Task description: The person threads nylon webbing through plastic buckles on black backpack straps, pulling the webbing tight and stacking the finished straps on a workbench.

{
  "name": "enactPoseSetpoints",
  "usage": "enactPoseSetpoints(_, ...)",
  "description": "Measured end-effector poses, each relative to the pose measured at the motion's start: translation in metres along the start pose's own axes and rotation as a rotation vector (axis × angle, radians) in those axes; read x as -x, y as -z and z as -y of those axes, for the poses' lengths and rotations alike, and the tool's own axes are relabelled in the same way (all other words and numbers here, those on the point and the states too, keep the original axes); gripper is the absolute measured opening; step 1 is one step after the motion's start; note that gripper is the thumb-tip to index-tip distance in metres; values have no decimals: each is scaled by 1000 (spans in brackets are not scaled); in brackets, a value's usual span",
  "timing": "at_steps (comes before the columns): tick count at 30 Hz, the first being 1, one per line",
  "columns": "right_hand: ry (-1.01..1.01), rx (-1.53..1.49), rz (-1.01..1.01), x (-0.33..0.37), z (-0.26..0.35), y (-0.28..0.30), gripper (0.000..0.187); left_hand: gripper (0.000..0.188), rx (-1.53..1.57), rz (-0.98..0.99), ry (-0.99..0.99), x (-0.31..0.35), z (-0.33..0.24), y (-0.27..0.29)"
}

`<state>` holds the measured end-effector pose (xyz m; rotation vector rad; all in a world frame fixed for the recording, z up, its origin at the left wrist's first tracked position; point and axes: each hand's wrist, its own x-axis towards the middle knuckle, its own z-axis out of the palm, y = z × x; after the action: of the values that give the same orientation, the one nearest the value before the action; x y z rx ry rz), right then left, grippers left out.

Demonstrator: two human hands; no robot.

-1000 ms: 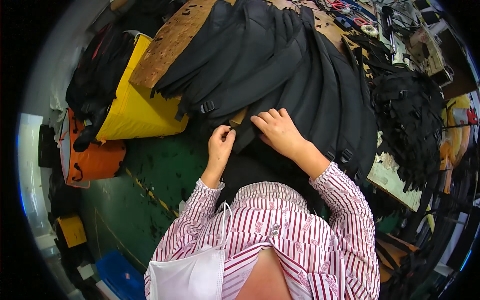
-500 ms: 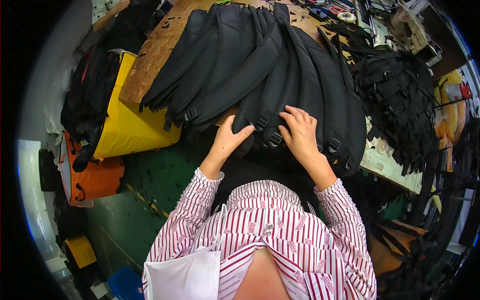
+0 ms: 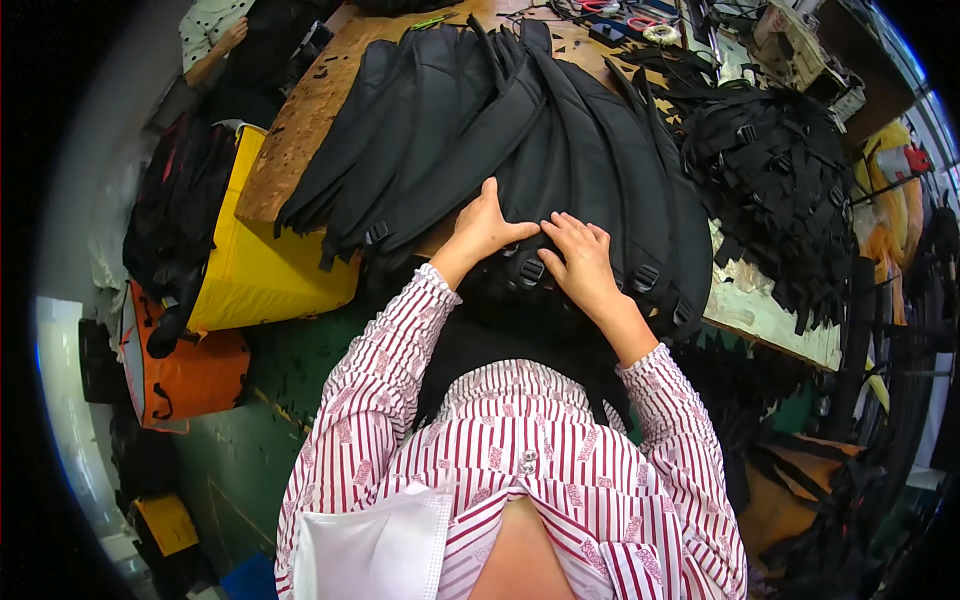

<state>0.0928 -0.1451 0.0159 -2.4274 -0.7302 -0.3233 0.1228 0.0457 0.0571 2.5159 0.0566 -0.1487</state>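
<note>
A fan of black padded backpack shoulder straps (image 3: 595, 130) lies overlapped on the wooden table (image 3: 262, 190), with its lower ends at the near edge. Black plastic buckles (image 3: 646, 277) sit on several of these ends. My left hand (image 3: 484, 228) rests at the lower middle of the fan, thumb stretched to the right and a finger pointing away from me. Just to its right, my right hand (image 3: 582, 262) lies on the straps with its fingers extended and thumb apart. The two hands almost meet above a buckle (image 3: 530, 271). Neither hand visibly grips a strap.
A heap of black webbing with buckles (image 3: 775, 180) lies to the right. Left of the table stand a yellow bin (image 3: 265, 270) and an orange bag (image 3: 195, 370). Red-handled scissors (image 3: 645, 22) lie at the back. Another person's hand (image 3: 232, 35) shows at the far left.
My left hand has moved up and to the right over the straps. My right hand has shifted slightly left, so the hands are closer together. The whole view has shifted a little.
</note>
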Motion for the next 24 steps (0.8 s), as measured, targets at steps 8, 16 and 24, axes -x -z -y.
enactPoseSetpoints(8, -179, -382, -150, -11, -16, 18, 35, 93, 782, 29, -52, -9, -14, -9)
enactPoseSetpoints(16, -211, -111, -178, -12, -19, 34, 27, 85, 964, 143, -202, -22, -44, -66)
enactPoseSetpoints(24, -170, -237, -154, -15, -16, 84, 23, 84, 331, -147, -226, -20, -47, -85)
